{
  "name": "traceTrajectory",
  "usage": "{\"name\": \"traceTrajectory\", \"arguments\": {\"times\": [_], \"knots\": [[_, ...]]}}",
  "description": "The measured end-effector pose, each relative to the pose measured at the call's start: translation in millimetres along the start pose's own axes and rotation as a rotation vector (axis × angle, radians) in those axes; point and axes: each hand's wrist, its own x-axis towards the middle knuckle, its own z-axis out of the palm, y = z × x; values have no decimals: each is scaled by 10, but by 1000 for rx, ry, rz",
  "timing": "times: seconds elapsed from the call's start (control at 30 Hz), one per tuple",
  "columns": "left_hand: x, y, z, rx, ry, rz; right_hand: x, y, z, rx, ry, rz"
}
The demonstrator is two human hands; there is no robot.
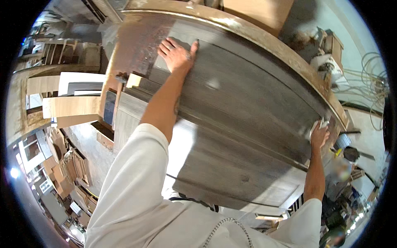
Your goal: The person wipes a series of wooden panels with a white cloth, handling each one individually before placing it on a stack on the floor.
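Note:
A long grey wood-grain panel lies across the brown workbench. My left hand rests on its far left end, fingers and thumb spread, with nothing held. At the right end of the panel, my right hand is closed around a small white piece; whether it is cloth or paper I cannot tell. A second grey panel lies nearer to my body, partly in bright light and partly in shadow.
A hammer lies at the bench's left side, near stacked light boards. The raised wooden rim borders the far edge. Coiled cable hangs at the right wall. A person is at the lower right.

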Motion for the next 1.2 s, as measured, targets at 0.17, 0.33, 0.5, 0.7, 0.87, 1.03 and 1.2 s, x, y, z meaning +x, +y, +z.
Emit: {"name": "traceTrajectory", "arguments": {"times": [0.17,0.33,0.5,0.7,0.87,1.03,1.2], "knots": [[-50,-31,-97,-17,-69,-47,-147,-273,-265,58,-77,-16],[246,-40,-546,16,-409,114,-514,-378,-368,-26,-141,-132],[700,-726,-933,-73,-657,393,-1028,-1101,-998,237,-403,-273],[1076,-904,-965,12,-907,409,-2134,-3110,-2016,531,-297,-1096],[1328,-838,-762,94,-986,547,-3030,-4655,-2344,527,-64,-1578],[1450,-814,-523,103,-941,596,-3312,-5234,-1931,255,113,-1621],[1455,-807,-630,129,-1002,609,-3273,-5237,-1591,130,65,-1622]]}}
